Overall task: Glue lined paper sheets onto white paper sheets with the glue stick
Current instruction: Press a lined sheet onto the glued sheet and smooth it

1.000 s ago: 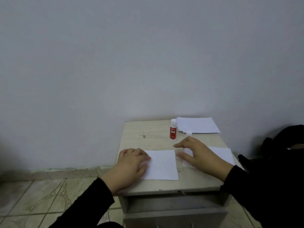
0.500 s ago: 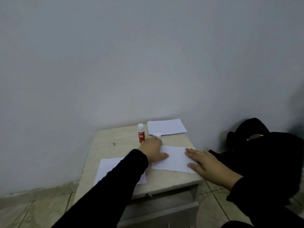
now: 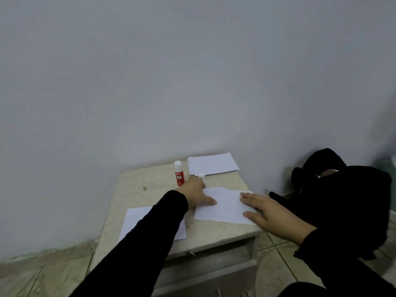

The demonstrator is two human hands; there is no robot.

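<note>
Left hand (image 3: 196, 192) laid flat with thumb on faintly lined white paper sheet (image 3: 222, 207), right hand (image 3: 271, 213) spread flat on its right edge, plain white paper sheet (image 3: 137, 219) lain under left sleeve, red glue stick (image 3: 179, 173) stood upright beside paper stack (image 3: 213, 163) at back of beige wooden nightstand (image 3: 137, 185)

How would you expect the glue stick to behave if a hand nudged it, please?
The glue stick stands upright, tall and narrow on the table, so it would probably tip easily. Being round, it would likely roll afterwards. It looks small and plastic, so probably light.
</note>
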